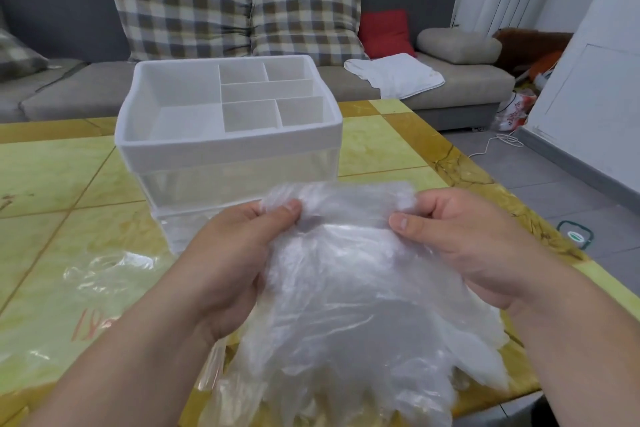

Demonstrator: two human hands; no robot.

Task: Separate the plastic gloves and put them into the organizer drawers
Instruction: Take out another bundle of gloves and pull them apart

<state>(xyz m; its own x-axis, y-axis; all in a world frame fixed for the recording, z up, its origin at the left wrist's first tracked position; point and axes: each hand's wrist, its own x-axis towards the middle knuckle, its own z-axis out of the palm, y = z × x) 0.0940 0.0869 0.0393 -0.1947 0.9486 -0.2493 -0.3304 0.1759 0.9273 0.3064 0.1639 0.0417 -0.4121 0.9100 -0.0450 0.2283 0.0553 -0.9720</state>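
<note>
A stack of clear plastic gloves (346,305) hangs in front of me above the table, finger ends pointing down toward the near edge. My left hand (235,253) pinches the stack's upper left edge between thumb and fingers. My right hand (460,239) pinches the upper right edge. Behind the gloves stands the white organizer (228,146), with an open divided tray on top and clear drawers below. The gloves and my hands hide most of the lower drawer front.
A clear plastic bag (100,274) lies flat on the yellow-green tiled table (381,139) at the left. A grey sofa (450,80) with checked cushions and a white cloth (398,74) runs behind the table. The table's right edge drops to a grey floor with a white cable.
</note>
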